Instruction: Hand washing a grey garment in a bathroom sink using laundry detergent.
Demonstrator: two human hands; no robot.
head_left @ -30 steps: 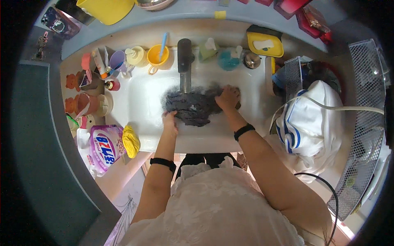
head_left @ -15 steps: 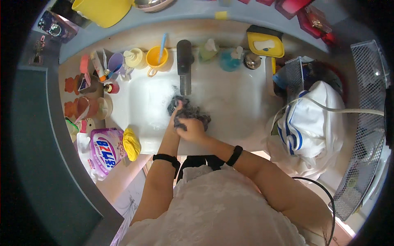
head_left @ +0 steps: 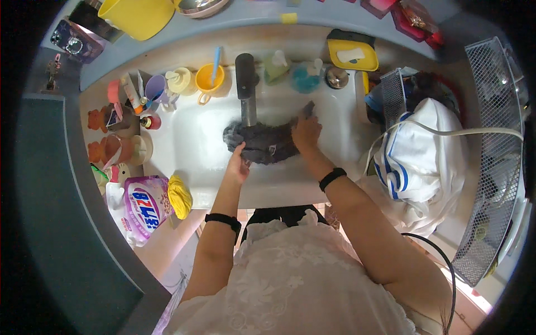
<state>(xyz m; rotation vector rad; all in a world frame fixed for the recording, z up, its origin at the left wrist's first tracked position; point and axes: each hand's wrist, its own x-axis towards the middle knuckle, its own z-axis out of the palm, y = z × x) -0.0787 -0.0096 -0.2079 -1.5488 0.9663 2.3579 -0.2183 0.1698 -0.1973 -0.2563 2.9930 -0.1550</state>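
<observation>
We've got 1 dark cloth point(head_left: 262, 146) in the sink point(head_left: 341, 137), L hand point(head_left: 238, 163) pinching its near edge, R hand point(head_left: 307, 134) clenched round its R end, 1 faucet point(head_left: 245, 86) jutting to its far edge (bit in the way), w/ 3 pump bottles point(head_left: 180, 84) & 1 yellow cup point(head_left: 214, 89) behind.

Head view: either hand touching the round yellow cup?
No, the left hand and right hand are both on the dark grey cloth, while the round yellow cup stands at the back of the white sink.

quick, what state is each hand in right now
Left hand: holding the dark cloth at its near left edge.
Right hand: closed on the dark cloth toward its right end.
</observation>
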